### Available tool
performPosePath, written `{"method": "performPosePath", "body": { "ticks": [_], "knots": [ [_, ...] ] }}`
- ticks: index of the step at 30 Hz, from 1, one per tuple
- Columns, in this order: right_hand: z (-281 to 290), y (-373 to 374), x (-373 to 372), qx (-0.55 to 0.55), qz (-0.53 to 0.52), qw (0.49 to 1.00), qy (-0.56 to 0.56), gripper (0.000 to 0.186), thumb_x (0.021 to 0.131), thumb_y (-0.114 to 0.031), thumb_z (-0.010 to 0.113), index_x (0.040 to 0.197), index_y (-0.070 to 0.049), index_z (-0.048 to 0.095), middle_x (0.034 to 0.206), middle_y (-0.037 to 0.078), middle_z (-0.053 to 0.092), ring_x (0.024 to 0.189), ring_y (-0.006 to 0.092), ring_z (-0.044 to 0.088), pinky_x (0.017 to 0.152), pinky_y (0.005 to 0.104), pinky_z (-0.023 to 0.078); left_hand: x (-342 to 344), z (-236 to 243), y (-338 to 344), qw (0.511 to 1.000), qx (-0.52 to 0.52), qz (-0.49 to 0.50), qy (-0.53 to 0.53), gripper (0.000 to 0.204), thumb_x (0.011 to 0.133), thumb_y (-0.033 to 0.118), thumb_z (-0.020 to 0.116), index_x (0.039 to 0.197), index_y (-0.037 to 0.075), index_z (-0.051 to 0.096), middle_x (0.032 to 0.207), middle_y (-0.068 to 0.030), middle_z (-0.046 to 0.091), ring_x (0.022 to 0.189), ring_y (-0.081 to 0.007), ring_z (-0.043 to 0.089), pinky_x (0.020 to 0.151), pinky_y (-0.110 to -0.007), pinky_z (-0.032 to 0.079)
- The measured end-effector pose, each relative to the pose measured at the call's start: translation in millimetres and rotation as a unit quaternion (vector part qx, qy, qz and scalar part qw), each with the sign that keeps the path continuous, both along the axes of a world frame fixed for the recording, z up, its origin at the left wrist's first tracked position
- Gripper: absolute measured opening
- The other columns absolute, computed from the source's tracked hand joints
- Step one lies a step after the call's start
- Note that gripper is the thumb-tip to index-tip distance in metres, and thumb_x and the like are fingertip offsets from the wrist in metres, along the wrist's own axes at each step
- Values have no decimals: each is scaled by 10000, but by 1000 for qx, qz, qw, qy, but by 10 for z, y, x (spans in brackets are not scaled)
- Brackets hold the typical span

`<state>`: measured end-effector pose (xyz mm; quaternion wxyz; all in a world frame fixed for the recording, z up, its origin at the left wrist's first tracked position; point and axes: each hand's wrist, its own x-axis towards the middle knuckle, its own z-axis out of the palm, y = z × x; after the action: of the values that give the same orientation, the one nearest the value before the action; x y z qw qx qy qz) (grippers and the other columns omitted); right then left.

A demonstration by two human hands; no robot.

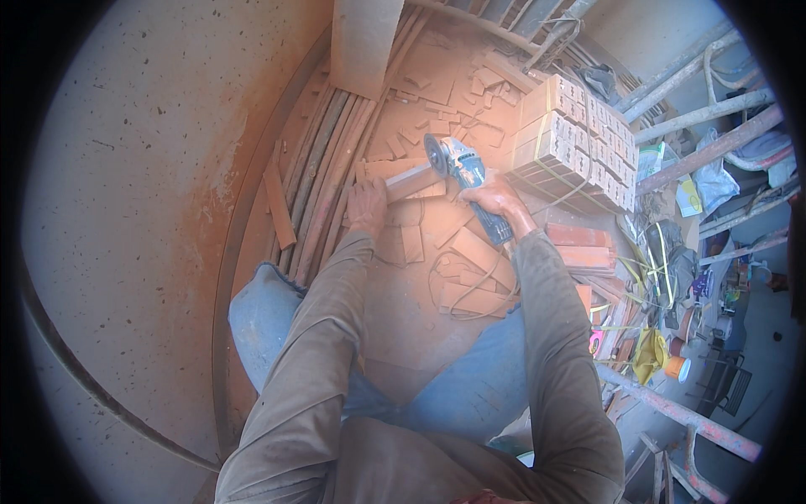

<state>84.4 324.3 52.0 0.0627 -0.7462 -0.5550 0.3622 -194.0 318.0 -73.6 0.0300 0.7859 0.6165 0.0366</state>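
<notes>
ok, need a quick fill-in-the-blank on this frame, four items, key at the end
1. The grinder is held in the ____ (left/right) grip.
2. The left grip is at one end of the tile; the disc is at the ____ (same/opposite) end.
3. In the picture, the long poles lie to the ____ (left/right) of the tile.
4. The trousers are ____ in colour.

Missing words: right; opposite; left; blue.
</notes>
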Motion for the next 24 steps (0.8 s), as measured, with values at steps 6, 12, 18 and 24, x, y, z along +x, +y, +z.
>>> {"method": "performPosePath", "body": {
  "ticks": [6,12,18,24],
  "knots": [
    [12,-16,6,-4,-6,1000,-3,494,677,-304,823,1022,26,697,895,164,728,829,260,700,770,385,536,8,44,-1,1000,-5,-1,1,110,911,110,592,1012,95,550,1001,-150,661,985,-308,648,877,-416,471],
    [89,-48,-23,-3,-1,1000,11,509,683,-311,819,1049,20,691,905,167,727,834,265,698,779,384,534,2,-6,9,1000,8,1,0,107,913,116,585,1012,97,551,995,-150,661,973,-309,647,866,-417,470],
    [238,-60,-42,-26,1,999,24,505,691,-310,818,1050,21,690,907,170,725,848,274,697,784,387,530,10,-16,-1,1000,13,4,2,92,918,114,572,1007,99,552,988,-150,660,968,-312,646,860,-421,470],
    [221,-46,-74,-13,2,1000,19,519,687,-318,823,1059,20,694,921,178,729,858,289,699,792,388,532,-2,-13,-1,1000,11,5,-2,80,916,114,570,994,101,555,977,-148,660,967,-316,645,853,-424,470]
  ]
}}
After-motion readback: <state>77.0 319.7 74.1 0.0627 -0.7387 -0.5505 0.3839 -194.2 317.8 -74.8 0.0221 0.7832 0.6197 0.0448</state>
